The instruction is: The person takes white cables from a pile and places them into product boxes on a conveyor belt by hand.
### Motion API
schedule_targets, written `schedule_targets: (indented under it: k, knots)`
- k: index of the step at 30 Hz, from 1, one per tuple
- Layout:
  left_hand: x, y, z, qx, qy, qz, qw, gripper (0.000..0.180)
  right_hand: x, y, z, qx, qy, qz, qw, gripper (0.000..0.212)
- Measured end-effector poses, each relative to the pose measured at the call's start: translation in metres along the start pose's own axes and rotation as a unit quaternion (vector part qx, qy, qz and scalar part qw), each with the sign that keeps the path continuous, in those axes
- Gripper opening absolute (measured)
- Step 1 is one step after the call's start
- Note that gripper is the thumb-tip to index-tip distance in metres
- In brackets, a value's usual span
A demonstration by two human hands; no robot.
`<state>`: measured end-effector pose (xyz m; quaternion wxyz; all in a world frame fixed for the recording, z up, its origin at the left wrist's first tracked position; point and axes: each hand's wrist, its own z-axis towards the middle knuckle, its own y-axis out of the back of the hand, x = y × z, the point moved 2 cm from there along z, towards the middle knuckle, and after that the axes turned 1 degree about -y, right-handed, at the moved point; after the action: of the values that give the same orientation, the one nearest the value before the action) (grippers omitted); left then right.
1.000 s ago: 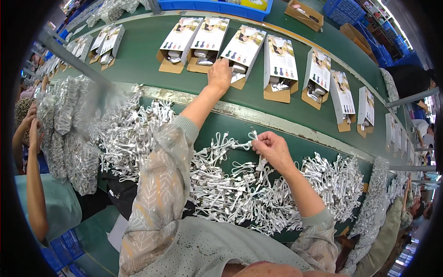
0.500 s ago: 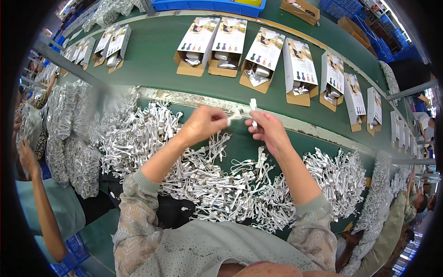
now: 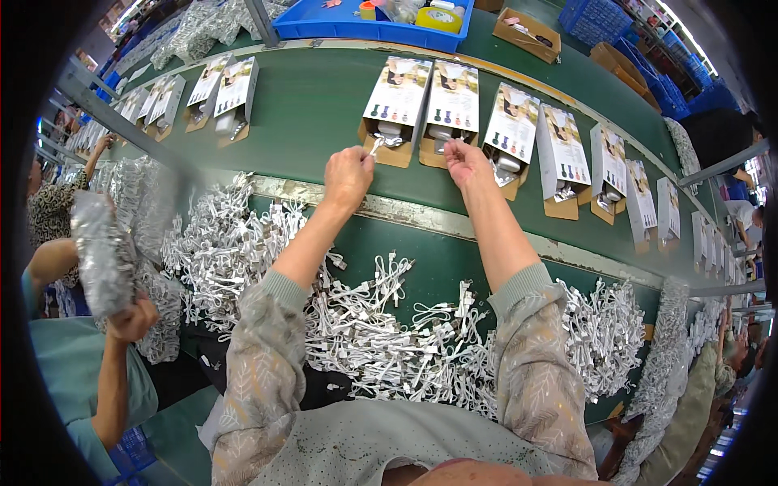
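Observation:
My left hand (image 3: 348, 176) is closed on a small white cable (image 3: 376, 147), its end reaching the open mouth of a printed white box (image 3: 398, 91). My right hand (image 3: 468, 164) pinches at the mouth of the neighbouring box (image 3: 455, 91); a white cable seems to be in its fingertips, mostly hidden. White and silvery packed items show inside both boxes, whose brown flaps point toward me. Below my forearms lies a wide heap of bundled white cables (image 3: 381, 340).
More printed boxes (image 3: 512, 117) stand along the green belt (image 3: 316, 97). A pale rail (image 3: 421, 212) divides it from my bench. Beyond sits a blue tray (image 3: 324, 31) with tape. On the left, a co-worker's hand (image 3: 134, 318) holds a bag of cables (image 3: 104, 251).
Both my hands have moved forward from over the rail to the box mouths, and apart. The boxes have shifted right. The co-worker on the left has raised a bag.

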<state>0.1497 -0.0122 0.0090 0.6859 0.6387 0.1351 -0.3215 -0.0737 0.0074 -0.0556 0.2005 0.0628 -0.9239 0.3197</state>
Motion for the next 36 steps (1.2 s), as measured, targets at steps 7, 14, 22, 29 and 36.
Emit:
schedule_targets:
  k: [7, 14, 22, 29, 36]
  knots:
    - [-0.040, -0.073, 0.025, 0.062, 0.011, -0.078, 0.995, 0.019, 0.031, 0.011, 0.015, -0.059, 0.079, 0.195, 0.976, 0.011]
    - [-0.087, -0.105, 0.019, 0.130, 0.144, -0.328, 0.925, 0.021, 0.060, 0.033, 0.027, -0.091, 0.116, 0.127, 0.981, 0.015]
    - [-0.104, -0.124, 0.007, 0.069, 0.392, -0.607, 0.688, 0.019, 0.078, 0.080, -0.021, -0.100, 0.152, -0.162, 0.970, 0.040]
    - [-0.105, -0.112, 0.015, 0.267, 0.215, -0.500, 0.795, 0.021, 0.046, 0.074, -0.120, 0.138, 0.269, -0.697, 0.650, 0.026]
    - [-0.060, 0.026, -0.069, 0.298, -0.104, -0.017, 0.949, 0.052, -0.038, 0.066, -0.191, 0.455, 0.364, -0.719, 0.380, 0.040]
